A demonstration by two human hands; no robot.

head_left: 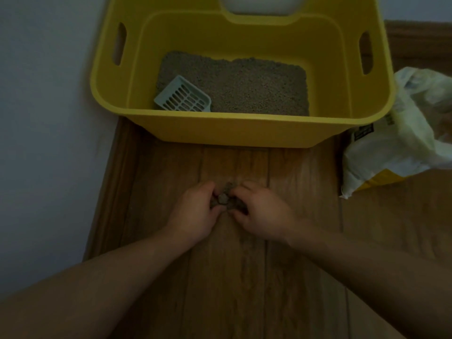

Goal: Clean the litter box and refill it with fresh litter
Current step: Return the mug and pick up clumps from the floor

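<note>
A yellow litter box (242,129) stands on the wooden floor against the wall, with grey litter (249,86) covering its bottom. A pale blue slotted scoop (182,97) lies in the litter at the front left corner. On the floor in front of the box sits a small pile of grey litter clumps (226,198). My left hand (195,211) and my right hand (260,211) are cupped around the pile from either side, fingers curled onto the clumps.
A white and yellow litter bag (391,143) lies open on the floor to the right of the box. A pale wall (44,118) with a wooden baseboard runs along the left. Bare wooden floor (232,277) stretches toward me.
</note>
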